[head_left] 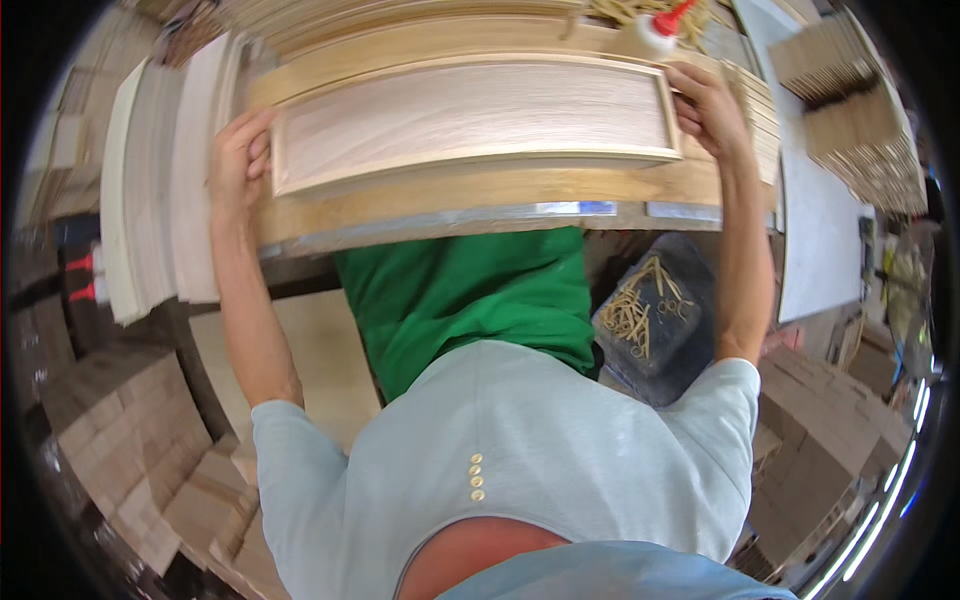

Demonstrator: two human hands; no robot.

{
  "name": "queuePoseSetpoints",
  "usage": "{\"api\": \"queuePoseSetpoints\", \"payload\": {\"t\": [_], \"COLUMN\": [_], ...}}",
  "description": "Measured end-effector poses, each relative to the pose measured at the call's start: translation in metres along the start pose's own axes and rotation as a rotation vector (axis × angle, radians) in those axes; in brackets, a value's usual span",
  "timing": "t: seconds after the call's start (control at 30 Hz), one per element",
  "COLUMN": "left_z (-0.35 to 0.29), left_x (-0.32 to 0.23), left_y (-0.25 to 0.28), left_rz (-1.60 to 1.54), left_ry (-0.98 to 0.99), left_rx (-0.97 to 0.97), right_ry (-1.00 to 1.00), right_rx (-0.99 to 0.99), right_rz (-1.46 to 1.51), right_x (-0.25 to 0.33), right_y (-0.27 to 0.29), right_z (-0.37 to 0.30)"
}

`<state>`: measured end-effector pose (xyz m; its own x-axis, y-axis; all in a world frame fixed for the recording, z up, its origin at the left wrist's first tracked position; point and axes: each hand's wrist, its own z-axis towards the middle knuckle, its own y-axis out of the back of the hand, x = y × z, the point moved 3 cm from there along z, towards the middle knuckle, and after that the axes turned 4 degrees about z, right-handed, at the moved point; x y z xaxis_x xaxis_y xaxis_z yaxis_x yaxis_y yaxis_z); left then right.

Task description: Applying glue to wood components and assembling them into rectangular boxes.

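Observation:
A long, shallow wooden frame with a pale panel inside it spans the space between my hands, over the workbench. My left hand is closed at its left end, fingers curled against the edge. At the opposite end, my right hand grips the far right corner, thumb side up and the other fingers bent. Just beyond that corner is a white squeeze bottle with a red nozzle. Part of each hand's fingers is hidden.
Stacked pale boards stand upright at the left. Below the bench's right side, a dark tray carries tan rubber bands. Stacks of wooden pieces sit at the far right, with long strips behind the frame.

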<state>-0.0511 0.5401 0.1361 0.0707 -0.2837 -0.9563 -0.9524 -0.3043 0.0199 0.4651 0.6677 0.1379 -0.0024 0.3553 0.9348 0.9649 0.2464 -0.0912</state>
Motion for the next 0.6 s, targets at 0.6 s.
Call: {"api": "queuePoseSetpoints", "payload": {"t": [0.6], "left_z": [-0.058], "left_x": [0.023], "left_y": [0.005], "left_rz": [0.103], "left_ry": [-0.151], "left_rx": [-0.015], "right_ry": [0.112], "right_rx": [0.054], "right_rz": [-0.150], "right_x": [-0.019], "right_y": [0.036], "right_z": [0.004]}}
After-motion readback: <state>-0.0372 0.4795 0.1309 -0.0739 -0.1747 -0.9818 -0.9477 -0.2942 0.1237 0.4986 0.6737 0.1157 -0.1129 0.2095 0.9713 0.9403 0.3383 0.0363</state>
